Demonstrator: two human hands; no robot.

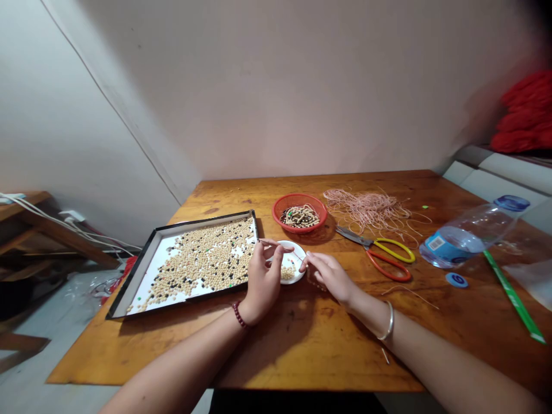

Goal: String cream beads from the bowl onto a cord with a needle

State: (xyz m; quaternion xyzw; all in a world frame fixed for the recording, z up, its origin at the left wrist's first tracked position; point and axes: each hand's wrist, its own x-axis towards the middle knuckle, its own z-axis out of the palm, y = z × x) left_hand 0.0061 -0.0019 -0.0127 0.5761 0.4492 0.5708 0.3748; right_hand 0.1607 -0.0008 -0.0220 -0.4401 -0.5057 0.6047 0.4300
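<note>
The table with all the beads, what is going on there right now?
A person's two hands meet over a small white dish with a few beads on a wooden table. The left hand pinches a thin strand; the right hand rests its fingertips at the dish's edge. A tray spread with pale beads lies beside the left hand. Behind are a red basket of beads, loose pink cord and scissors.

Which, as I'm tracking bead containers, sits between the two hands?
The small white dish, flanked by left hand and right hand; the black tray lies left of both, the red basket beyond them.
</note>
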